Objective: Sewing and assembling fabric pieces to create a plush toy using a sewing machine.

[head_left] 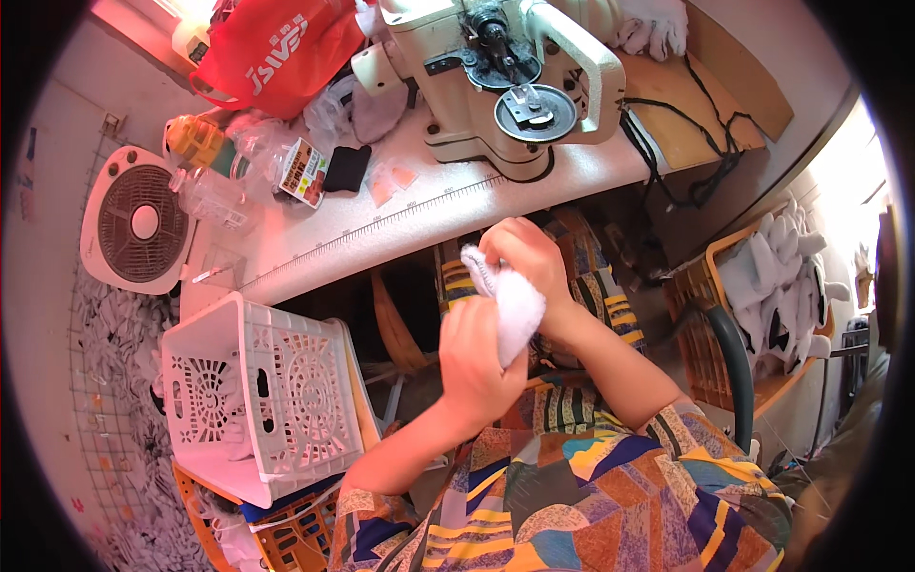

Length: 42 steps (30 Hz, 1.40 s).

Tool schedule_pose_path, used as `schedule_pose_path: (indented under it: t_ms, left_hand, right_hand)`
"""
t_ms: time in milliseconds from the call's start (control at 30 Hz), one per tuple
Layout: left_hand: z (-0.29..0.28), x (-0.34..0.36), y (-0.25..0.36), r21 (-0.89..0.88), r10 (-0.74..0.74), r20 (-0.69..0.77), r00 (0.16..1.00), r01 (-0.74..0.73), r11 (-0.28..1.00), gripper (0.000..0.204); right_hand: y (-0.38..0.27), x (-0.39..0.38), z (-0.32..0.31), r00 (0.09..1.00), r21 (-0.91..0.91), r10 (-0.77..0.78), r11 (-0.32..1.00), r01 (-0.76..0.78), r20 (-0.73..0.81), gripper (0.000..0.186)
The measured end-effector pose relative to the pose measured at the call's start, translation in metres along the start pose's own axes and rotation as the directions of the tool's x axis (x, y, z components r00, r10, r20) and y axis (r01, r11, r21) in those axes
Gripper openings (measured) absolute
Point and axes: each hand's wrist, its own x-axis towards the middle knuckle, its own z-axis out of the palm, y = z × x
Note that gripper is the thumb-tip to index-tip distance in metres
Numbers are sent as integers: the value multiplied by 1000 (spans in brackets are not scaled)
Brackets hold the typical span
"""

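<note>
My left hand (481, 353) grips a small white fuzzy fabric piece (519, 310) over my lap, fingers curled into it. My right hand (529, 262) holds the same piece higher up, its fingers bent around the top beside a folded edge with visible stitching. Part of the piece is hidden behind my fingers. Just beyond my hands is the front edge of a white worktable (381, 224) with a printed ruler strip, and above them stands a cream industrial sewing machine (572, 67) with round metal discs.
Left: a box fan (138, 219), white crate (305, 400), plastic bottles (214, 200) and red bag (276, 43). Right: cardboard (715, 86) with black cords, an orange basket (705, 353) of white fabric pieces (782, 276), a dark curved bar (729, 362). More white pieces are heaped at far left.
</note>
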Motion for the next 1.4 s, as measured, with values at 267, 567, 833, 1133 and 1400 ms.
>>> schedule_pose_path:
  t_ms: [267, 567, 833, 1133, 1400]
  left_hand:
    - [-21, 27, -50, -87, -205, -82, 975, 197, 976, 36]
    - [-16, 27, -64, -182, -405, 144, 903, 427, 886, 26]
    - [-16, 10, -5, 274, 235, -121, 964, -196, 942, 31]
    - [-20, 8, -3, 255, 113, -61, 992, -94, 962, 38]
    - [-21, -1, 5, 99, 10, 29, 1000, -13, 995, 37]
  right_hand:
    - [-9, -16, -6, 799, 729, 205, 328, -600, 565, 73]
    - [-14, -20, -8, 755, 754, 46, 37, -656, 654, 117]
    - [-14, -18, -16, 858, 634, 507, 637, -438, 83, 41]
    - [-36, -14, -43, 916, -223, -388, 888, 402, 105, 35]
    - [-26, -25, -10, 994, -78, -74, 995, 68, -77, 42]
